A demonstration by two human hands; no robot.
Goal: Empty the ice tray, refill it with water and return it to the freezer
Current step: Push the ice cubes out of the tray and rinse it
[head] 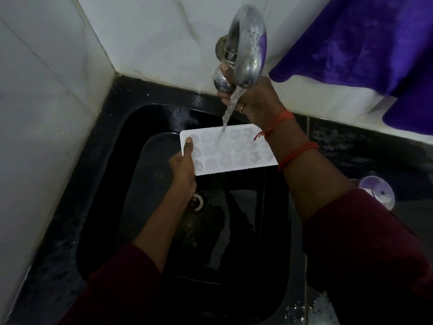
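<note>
One ice tray (228,150), one tap (248,43), perhaps eighteen moulds.

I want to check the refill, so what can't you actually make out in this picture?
Head view only:
- Fill level of the ice tray: cavities pale and blurred, water not readable.
- Tray's right end: covered by the right hand and wrist.
- Tap knob: partly hidden by the spout and the right fingers.
- Left hand: its underside fingers hidden beneath the tray.

Tray's (228,150) right end behind wrist (284,139)
</note>
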